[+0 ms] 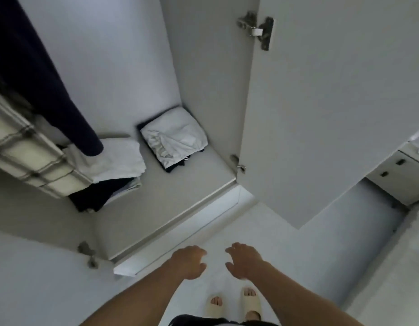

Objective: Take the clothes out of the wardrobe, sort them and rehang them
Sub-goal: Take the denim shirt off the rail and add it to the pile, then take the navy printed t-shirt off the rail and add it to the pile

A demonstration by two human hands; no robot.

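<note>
Both hands — left hand (188, 261), right hand (243, 260) — hover empty, fingers spread, while folded clothes (173, 136) sit at twelve o'clock on the wardrobe floor (171, 196) — a careless grab may unfold stacks.

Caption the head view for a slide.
Empty hands, left hand and right hand, reach toward folded clothes on the open wardrobe floor.

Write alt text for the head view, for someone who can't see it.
Both bare hands, left hand and right hand, hover empty over the floor before an open wardrobe. Two folded piles sit on its base, and a dark garment hangs at left.
</note>
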